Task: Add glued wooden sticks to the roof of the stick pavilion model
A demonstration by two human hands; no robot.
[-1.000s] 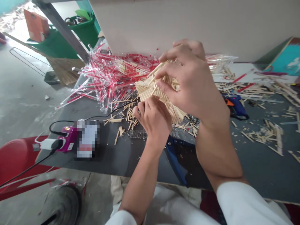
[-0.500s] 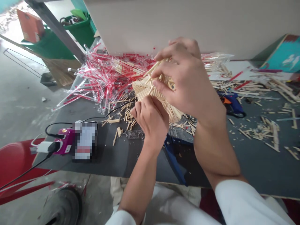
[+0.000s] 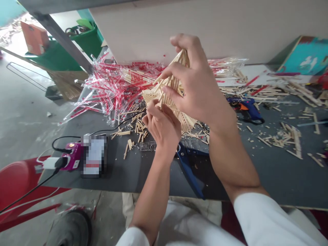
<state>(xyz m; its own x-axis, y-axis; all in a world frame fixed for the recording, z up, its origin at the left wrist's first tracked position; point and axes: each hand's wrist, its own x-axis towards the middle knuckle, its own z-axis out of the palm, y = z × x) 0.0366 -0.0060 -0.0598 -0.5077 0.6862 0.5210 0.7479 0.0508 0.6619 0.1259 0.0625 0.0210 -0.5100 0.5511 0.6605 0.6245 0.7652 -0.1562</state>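
A model built of thin wooden sticks (image 3: 151, 95) sits on the table between my hands, its pale rods laid side by side and rising to a peak. My right hand (image 3: 197, 82) curves round the peaked part from the right, with the forefinger over its tip and the thumb and other fingers against the sticks. Lower down, my left hand (image 3: 164, 124) pinches the bottom end of a slanting wooden stick at the model's near side. The fingertips and the model's right side are partly hidden by my hands.
Red-and-clear plastic wrappers (image 3: 112, 89) heap behind at left. Stick offcuts (image 3: 139, 128) litter the table. Blue-handled cutters (image 3: 189, 174) lie near me, a blue glue gun (image 3: 252, 111) at right. A phone (image 3: 93, 157) and purple power socket (image 3: 73, 157) occupy the left edge.
My right hand has shifted slightly left and its forefinger has lifted, so more of the model's peak shows. My left hand stays low at the near side. The view has shifted a little.
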